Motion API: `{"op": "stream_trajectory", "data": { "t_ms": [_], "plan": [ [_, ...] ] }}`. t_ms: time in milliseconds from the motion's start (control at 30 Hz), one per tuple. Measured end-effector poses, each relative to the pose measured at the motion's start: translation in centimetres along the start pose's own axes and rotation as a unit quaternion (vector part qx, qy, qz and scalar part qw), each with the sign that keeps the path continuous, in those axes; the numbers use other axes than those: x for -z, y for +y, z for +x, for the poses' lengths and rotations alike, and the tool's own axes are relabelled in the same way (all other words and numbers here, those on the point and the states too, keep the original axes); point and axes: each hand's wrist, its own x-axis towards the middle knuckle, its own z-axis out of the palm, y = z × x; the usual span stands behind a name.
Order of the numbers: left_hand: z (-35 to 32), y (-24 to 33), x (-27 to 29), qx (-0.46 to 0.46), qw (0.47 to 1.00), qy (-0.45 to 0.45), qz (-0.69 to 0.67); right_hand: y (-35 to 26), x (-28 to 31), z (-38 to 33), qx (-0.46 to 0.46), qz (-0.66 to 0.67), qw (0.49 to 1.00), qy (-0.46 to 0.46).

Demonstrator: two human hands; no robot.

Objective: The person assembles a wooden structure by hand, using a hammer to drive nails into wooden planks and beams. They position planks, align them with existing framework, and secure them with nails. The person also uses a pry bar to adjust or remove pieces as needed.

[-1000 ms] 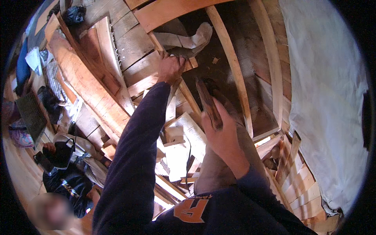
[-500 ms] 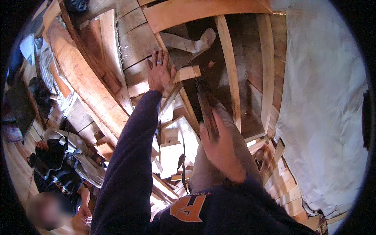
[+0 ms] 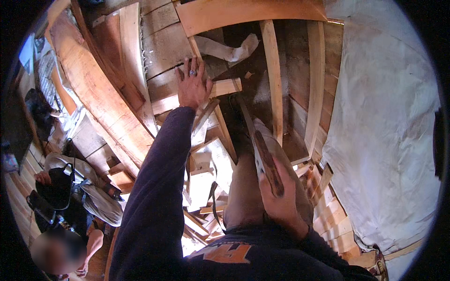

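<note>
short pale wood block point(image 3: 224, 87) lies across the dark framing, left hand point(image 3: 192, 86) flat on it, fingers spread, pinning it. right hand point(image 3: 280, 199) grips a handsaw point(image 3: 259, 151), blade aimed at the block. step: holding for a cut; next needs steady blade placement.

Your right hand point(image 3: 281, 196) covers the saw's point(image 3: 262, 154) handle, so grip detail can't be seen; the blade tip is lost in shadow near the short plank point(image 3: 225, 88). Your left hand point(image 3: 193, 86) hides the plank's mid part. Person point(image 3: 70, 234) at lower left is cut off by the rim, face blurred.
</note>
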Motion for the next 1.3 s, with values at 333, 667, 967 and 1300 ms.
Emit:
{"op": "stream_trajectory", "data": {
  "t_ms": [333,667,967,1300],
  "plan": [
    [0.6,-1.0,-0.1,0.001,0.999,0.030,-0.020,1.4,-0.9,0.8,0.040,0.017,0.999,0.023],
    [-0.5,0.2,-1.6,0.000,0.999,0.017,-0.029,1.4,-3.5,8.7,-0.055,0.008,0.998,0.041],
    [0.6,1.3,-0.6,-0.012,0.999,0.020,-0.035,1.8,-3.1,12.4,-0.116,0.011,0.993,-0.004],
    [0.6,0.5,-0.8,-0.004,0.999,0.037,-0.032,3.5,-2.3,8.5,-0.033,-0.037,0.999,0.010]
  ]
}}
